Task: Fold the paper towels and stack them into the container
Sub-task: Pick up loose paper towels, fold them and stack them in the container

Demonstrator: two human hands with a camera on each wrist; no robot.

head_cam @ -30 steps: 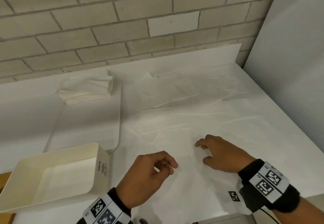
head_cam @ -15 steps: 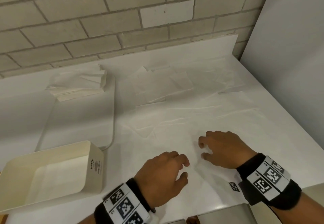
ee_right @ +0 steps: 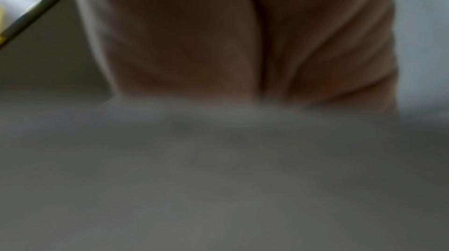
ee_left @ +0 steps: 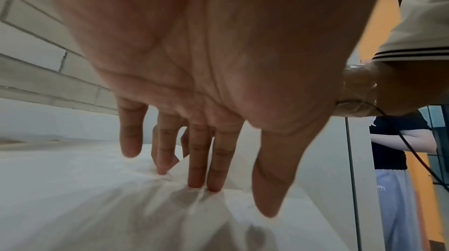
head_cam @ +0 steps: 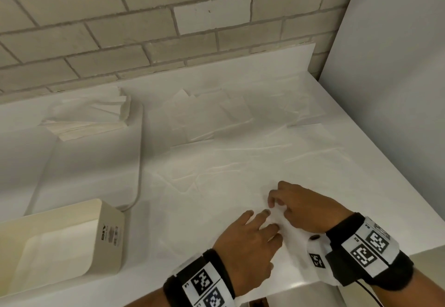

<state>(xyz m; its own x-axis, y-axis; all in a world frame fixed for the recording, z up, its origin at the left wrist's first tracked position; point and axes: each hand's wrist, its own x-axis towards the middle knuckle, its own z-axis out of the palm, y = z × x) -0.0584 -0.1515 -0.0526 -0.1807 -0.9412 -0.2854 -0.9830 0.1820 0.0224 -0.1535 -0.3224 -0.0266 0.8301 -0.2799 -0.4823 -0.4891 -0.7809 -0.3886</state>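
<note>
From my remote seat I could read nothing outright: the cream rectangular plastic container bore a small dark label too blurred to read, and the black-and-white wristbands carried only square coded markers.

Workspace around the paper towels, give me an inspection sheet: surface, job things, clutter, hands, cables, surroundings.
Surface: white counter, largely covered by loose sheets.
Job's things: unfolded paper towel under both hands; folded stack at back left; cream container front left, contents unclear.
Clutter: flat white tray under the stack.
Hands: left hand presses the towel with straight fingers; right hand pinches a raised edge.
Cables: thin black wire at right wrist.
Surroundings: brick wall; a bystander.
</note>
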